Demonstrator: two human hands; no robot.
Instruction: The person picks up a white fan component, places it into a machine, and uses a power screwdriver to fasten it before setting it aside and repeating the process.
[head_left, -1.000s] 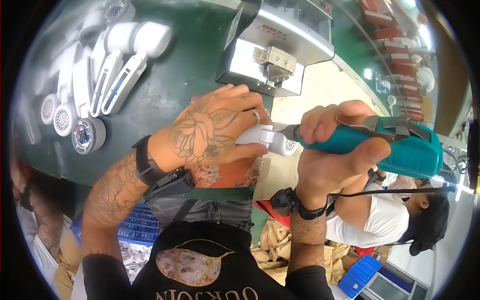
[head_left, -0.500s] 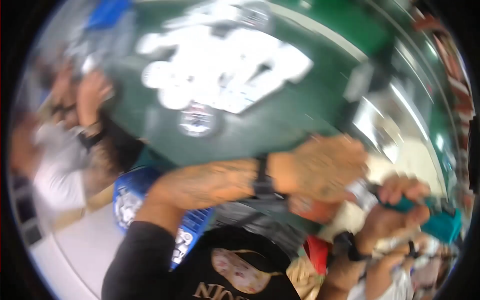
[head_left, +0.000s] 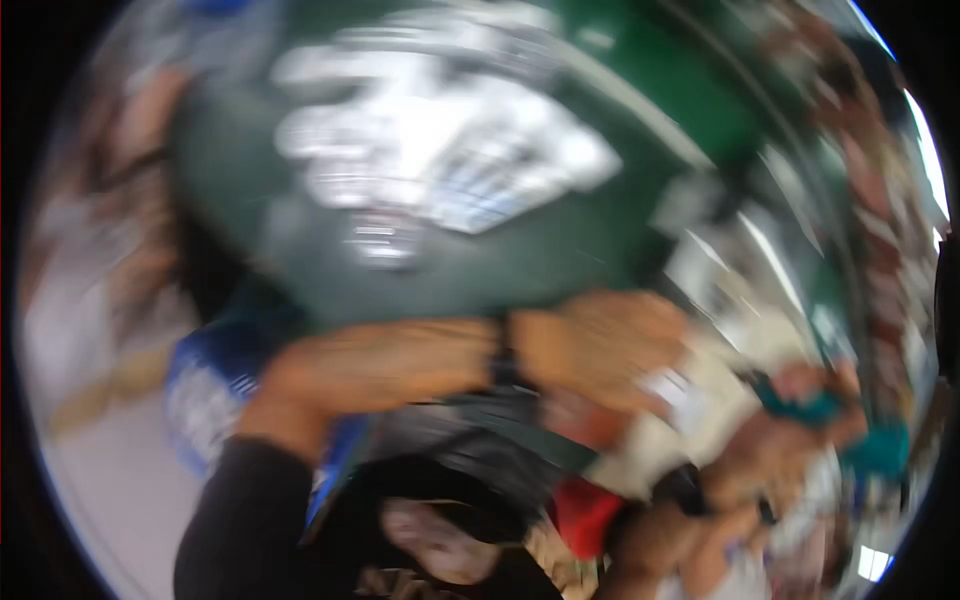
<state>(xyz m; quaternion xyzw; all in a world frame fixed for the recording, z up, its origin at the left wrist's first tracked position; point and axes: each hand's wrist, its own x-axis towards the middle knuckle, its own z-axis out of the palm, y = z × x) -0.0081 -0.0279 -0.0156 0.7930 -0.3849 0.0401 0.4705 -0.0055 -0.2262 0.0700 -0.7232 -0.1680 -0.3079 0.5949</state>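
Observation:
My left arm, in a black short sleeve with a dark wristband, reaches across the view from the left. My left hand is back up with fingers curled, above the pale surface at the green table's near right edge. A small white piece sits at its fingers and appears held; blur hides its kind. Under that hand shows a reddish patch of skin, seemingly my right hand, mostly covered; its fingers cannot be made out.
Glaring white packages and clear round containers lie on the green table. A blue basket with white pieces stands at left. Co-workers' arms are at far left and right; the right co-worker's hands are by teal cloth.
The view has shifted and blurred more. My left hand and the white piece appear further left in the picture, still together. The co-worker's hands at left have moved up.

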